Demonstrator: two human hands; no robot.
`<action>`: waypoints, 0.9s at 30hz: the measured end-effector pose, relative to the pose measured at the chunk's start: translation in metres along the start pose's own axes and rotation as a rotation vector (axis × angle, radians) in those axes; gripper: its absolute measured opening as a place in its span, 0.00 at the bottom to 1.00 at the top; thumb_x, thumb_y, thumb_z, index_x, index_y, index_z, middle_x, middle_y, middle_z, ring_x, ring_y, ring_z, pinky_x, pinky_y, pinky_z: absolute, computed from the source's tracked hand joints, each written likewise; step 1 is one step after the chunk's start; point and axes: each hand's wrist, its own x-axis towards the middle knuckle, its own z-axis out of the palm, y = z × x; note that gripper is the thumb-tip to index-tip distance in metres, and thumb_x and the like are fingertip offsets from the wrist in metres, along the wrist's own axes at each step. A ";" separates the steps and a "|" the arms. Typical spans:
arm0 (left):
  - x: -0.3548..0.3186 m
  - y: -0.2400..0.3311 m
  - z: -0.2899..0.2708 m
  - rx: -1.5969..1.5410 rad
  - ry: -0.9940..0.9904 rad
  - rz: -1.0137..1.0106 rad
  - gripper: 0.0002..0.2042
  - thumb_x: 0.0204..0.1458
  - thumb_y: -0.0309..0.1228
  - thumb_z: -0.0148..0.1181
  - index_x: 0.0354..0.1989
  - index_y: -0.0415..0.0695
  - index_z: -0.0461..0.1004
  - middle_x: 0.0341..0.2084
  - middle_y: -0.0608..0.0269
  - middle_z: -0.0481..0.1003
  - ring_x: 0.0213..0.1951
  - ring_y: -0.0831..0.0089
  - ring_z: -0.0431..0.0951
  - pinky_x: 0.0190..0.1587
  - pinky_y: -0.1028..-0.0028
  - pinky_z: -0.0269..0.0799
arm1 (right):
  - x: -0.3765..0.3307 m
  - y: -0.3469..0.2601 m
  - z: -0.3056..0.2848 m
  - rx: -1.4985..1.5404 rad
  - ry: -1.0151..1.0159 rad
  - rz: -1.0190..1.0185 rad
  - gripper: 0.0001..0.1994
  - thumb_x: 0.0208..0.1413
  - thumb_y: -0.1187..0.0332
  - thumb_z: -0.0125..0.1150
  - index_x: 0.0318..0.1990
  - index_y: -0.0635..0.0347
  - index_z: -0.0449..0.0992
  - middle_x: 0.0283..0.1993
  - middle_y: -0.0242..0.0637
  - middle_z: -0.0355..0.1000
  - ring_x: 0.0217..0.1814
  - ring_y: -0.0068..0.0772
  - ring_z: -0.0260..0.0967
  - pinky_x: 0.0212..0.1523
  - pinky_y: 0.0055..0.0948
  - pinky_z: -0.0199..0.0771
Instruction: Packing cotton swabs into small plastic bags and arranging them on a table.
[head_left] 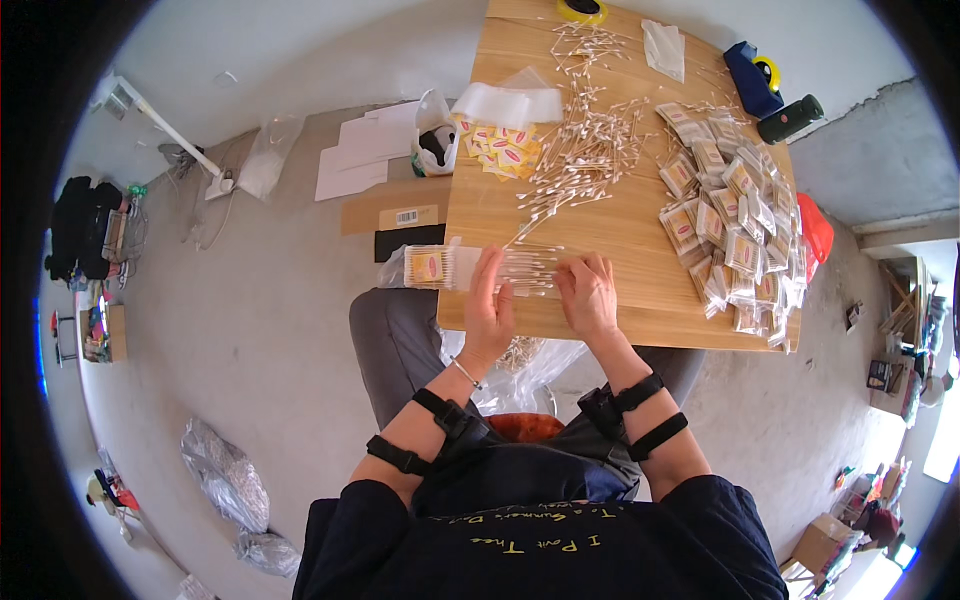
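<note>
A row of white-tipped cotton swabs [530,270] lies side by side on the wooden table [640,310], between my two hands. My left hand [488,312] stands on edge at the row's left ends, its fingers stretched out and the thumb apart. At the right ends, the bent fingers of my right hand [588,292] are closed against the swab tips; their exact grip is partly hidden. Just left of my left hand, a clear bag with a packed swab bundle [427,266] and a yellow card lies at the table's left edge.
Loose swabs [585,150] spread across the table's middle. Yellow cards [498,150] and clear bags [510,104] lie far left. Filled swab packs [735,215] heap up on the right. Beyond stand a tape dispenser [752,80] and a dark cylinder [790,120]. A white bin [435,135] stands beside the table.
</note>
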 end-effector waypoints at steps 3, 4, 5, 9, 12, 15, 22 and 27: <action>-0.002 -0.002 0.006 0.137 -0.016 0.058 0.18 0.59 0.24 0.51 0.58 0.34 0.66 0.63 0.44 0.63 0.66 0.47 0.60 0.67 0.60 0.56 | 0.002 0.000 0.000 -0.039 -0.078 -0.017 0.07 0.50 0.74 0.65 0.38 0.59 0.77 0.40 0.42 0.70 0.47 0.49 0.66 0.48 0.42 0.69; -0.003 -0.002 0.007 0.177 -0.036 0.060 0.17 0.57 0.22 0.52 0.55 0.34 0.69 0.62 0.45 0.63 0.66 0.46 0.60 0.67 0.58 0.56 | 0.002 0.001 0.000 -0.053 -0.102 -0.034 0.06 0.50 0.74 0.65 0.36 0.58 0.77 0.40 0.42 0.69 0.47 0.49 0.66 0.47 0.42 0.70; -0.003 -0.002 0.008 0.177 -0.036 0.061 0.17 0.57 0.22 0.52 0.55 0.34 0.69 0.62 0.45 0.63 0.66 0.46 0.60 0.67 0.58 0.56 | 0.002 0.003 0.000 -0.053 -0.101 -0.035 0.06 0.50 0.74 0.65 0.36 0.58 0.77 0.40 0.42 0.69 0.47 0.49 0.66 0.47 0.42 0.70; -0.001 -0.001 0.009 0.162 -0.009 0.084 0.17 0.54 0.19 0.53 0.53 0.36 0.70 0.62 0.46 0.63 0.66 0.45 0.59 0.67 0.56 0.56 | 0.003 0.003 -0.002 -0.056 -0.129 -0.152 0.05 0.50 0.74 0.63 0.35 0.58 0.74 0.40 0.41 0.67 0.46 0.49 0.65 0.46 0.41 0.70; 0.006 0.004 0.007 0.203 -0.017 0.138 0.17 0.54 0.18 0.54 0.53 0.38 0.72 0.62 0.48 0.63 0.66 0.46 0.60 0.66 0.56 0.57 | 0.004 0.002 -0.008 -0.052 -0.133 -0.211 0.06 0.50 0.73 0.63 0.35 0.59 0.73 0.40 0.42 0.67 0.46 0.48 0.65 0.47 0.41 0.70; 0.021 0.020 0.004 0.349 -0.080 0.243 0.15 0.52 0.18 0.57 0.49 0.40 0.76 0.61 0.50 0.65 0.64 0.47 0.62 0.65 0.56 0.59 | 0.006 -0.001 -0.015 -0.068 -0.115 -0.282 0.06 0.50 0.72 0.63 0.35 0.59 0.72 0.40 0.42 0.66 0.46 0.47 0.65 0.47 0.41 0.70; 0.038 0.035 0.003 0.240 -0.035 0.118 0.08 0.51 0.21 0.62 0.39 0.40 0.81 0.53 0.52 0.73 0.59 0.53 0.69 0.60 0.61 0.66 | 0.006 -0.020 -0.025 0.202 0.082 -0.109 0.11 0.50 0.73 0.67 0.40 0.62 0.74 0.43 0.42 0.71 0.46 0.47 0.69 0.48 0.39 0.72; 0.036 0.069 -0.001 -0.723 0.010 -0.527 0.10 0.57 0.30 0.64 0.43 0.38 0.80 0.49 0.58 0.77 0.53 0.72 0.73 0.56 0.72 0.66 | -0.005 -0.033 -0.027 0.686 -0.155 0.184 0.14 0.51 0.71 0.70 0.44 0.65 0.76 0.40 0.38 0.77 0.41 0.32 0.74 0.42 0.29 0.75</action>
